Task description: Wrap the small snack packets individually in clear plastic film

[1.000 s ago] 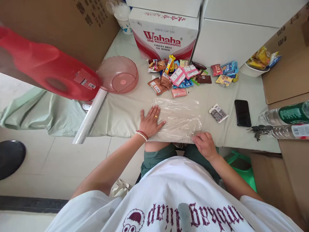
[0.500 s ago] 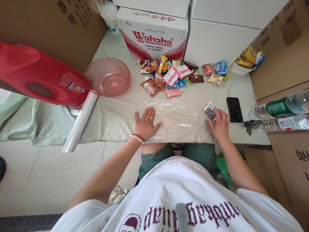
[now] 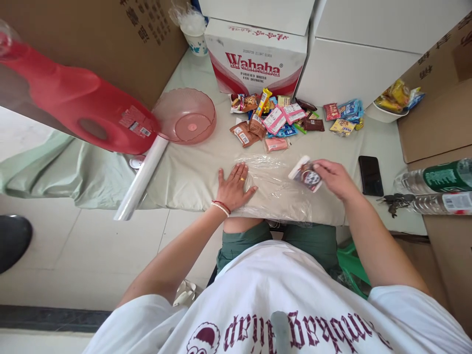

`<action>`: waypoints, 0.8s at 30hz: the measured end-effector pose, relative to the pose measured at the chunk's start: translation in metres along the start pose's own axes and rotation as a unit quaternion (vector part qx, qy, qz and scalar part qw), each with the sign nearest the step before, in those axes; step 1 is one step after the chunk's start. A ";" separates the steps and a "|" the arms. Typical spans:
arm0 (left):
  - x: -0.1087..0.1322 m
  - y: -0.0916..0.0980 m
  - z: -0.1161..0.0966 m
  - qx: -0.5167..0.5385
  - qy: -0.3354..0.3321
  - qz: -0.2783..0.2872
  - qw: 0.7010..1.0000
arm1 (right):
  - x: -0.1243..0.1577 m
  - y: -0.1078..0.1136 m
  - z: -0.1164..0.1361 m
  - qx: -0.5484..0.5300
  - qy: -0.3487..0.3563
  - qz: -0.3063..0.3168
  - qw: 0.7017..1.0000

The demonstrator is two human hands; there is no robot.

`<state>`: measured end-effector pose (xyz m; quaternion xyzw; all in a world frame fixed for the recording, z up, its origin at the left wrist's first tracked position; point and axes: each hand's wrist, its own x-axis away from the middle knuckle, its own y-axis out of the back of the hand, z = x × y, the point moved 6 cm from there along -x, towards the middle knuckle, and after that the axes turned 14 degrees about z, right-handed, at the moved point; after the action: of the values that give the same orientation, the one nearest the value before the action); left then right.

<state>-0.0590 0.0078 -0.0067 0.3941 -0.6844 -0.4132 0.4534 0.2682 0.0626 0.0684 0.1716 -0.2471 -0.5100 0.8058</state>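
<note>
My left hand (image 3: 236, 188) lies flat, fingers spread, on the left edge of a sheet of clear plastic film (image 3: 275, 189) on the cloth-covered table. In my right hand (image 3: 334, 178) is a small flat packet (image 3: 306, 175) with a white top edge and a dark printed front, pinched between thumb and fingers over the film's right side. Its exact kind I cannot make out. Behind the film lies a heap of wrapped snacks (image 3: 275, 118), with a smaller group of snack packets (image 3: 344, 115) to its right.
A pink clear bowl (image 3: 188, 120), a roll of clear film (image 3: 142, 179) and a large red jug (image 3: 92, 108) are at left. On the right lie a black phone (image 3: 370, 176), keys (image 3: 396, 202) and plastic bottles (image 3: 442, 178). A Wahaba-style printed carton (image 3: 258, 59) stands behind.
My right hand has lifted the small packet from the table and brought it left over the film. The left hand stays pressed on the film. The whole view has shifted slightly.
</note>
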 end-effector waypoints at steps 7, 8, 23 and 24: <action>0.000 -0.001 0.000 -0.003 0.002 0.000 1.000 | -0.051 -0.115 0.037 -0.011 0.020 0.237 0.971; 0.000 0.000 0.000 -0.005 0.002 0.003 1.000 | -0.055 -0.122 0.039 0.007 0.022 0.242 0.970; 0.001 -0.001 0.000 0.008 -0.005 0.000 1.000 | -0.030 -0.128 0.061 0.396 0.108 0.123 0.904; 0.001 -0.001 0.000 0.008 -0.005 -0.002 1.000 | -0.026 -0.135 0.058 0.398 0.131 0.139 0.897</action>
<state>-0.0589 0.0070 -0.0071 0.3968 -0.6894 -0.4103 0.4461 0.1260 0.0277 0.0390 0.5074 -0.3430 -0.2246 0.7579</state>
